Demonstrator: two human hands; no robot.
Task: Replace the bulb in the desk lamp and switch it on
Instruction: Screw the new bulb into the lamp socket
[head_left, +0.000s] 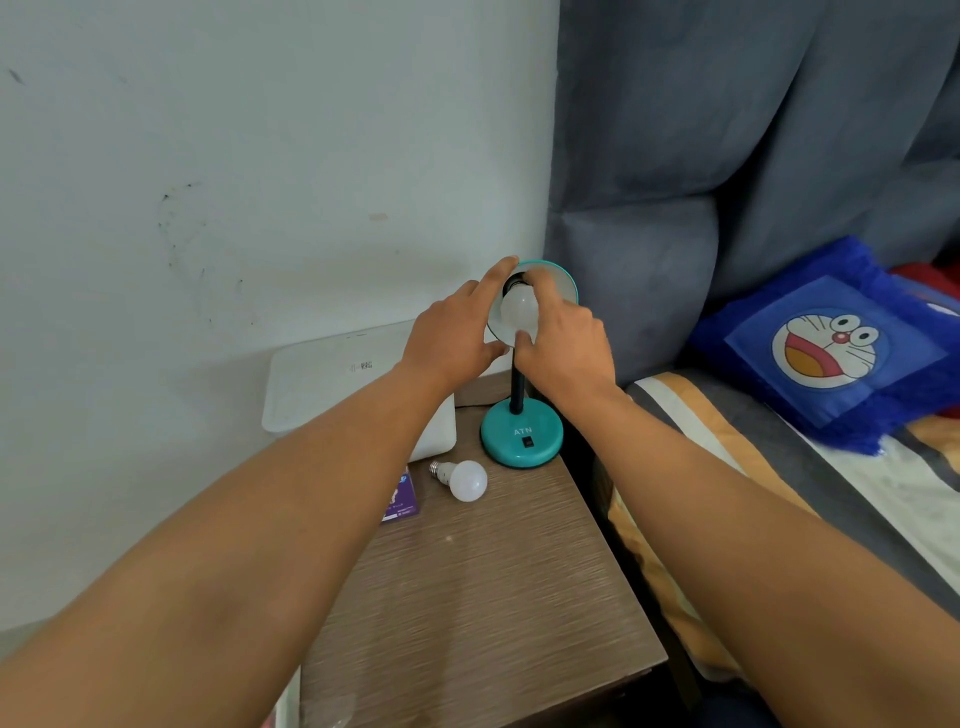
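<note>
Now both hands (511, 338) on lamp bulb (518, 307)

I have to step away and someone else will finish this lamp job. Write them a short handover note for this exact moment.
Left hand: steadying the rim of the teal lamp shade.
Right hand: fingers around the bulb in the socket, which is unlit.
Second bulb: lying loose on the wooden bedside table, in front of the lamp base, beside a purple card.
Done: cannot tell from this view whether the bulb in hand is the old one coming out or the new one going in.
Left: finish seating the good bulb, then press the black switch on the base.
</note>
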